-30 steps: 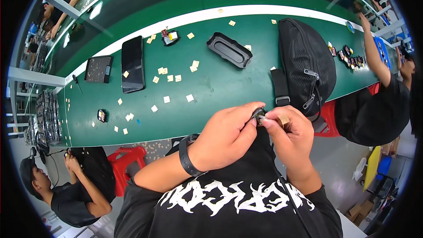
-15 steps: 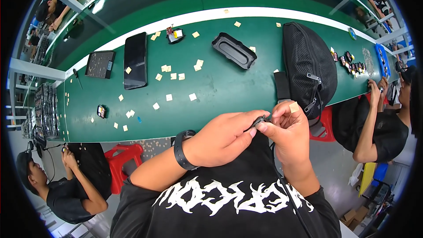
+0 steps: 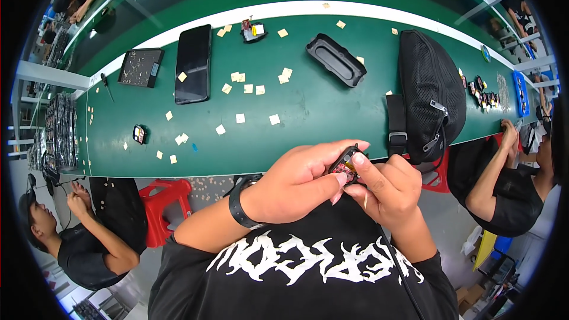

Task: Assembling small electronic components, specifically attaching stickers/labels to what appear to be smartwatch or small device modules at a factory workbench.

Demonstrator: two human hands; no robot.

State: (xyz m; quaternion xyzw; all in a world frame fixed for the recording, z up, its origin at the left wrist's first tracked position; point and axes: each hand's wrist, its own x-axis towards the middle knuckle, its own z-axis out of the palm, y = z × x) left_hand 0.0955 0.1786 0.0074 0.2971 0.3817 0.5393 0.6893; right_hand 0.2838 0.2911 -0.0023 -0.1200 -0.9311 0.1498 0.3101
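Note:
Over the table's near edge, my left hand grips a small black electronic device by its side, thumb on the front. Its open face shows a reddish circuit part and a bit of yellow. My right hand closes on the device's right side, index finger pressed on the open face and the other fingers curled. A cream paper square, seen nearly edge-on, clings at the right hand's lower side. What lies under the fingertips is hidden.
On the green table lie a phone, a black tray, a dark box, a screwdriver, two similar devices and scattered paper squares. A black bag sits right. Co-workers sit on both sides, near red stools.
The device has turned so its open face with the circuit shows. My right index finger has come down onto it, and the paper square has moved lower. The view has shifted slightly.

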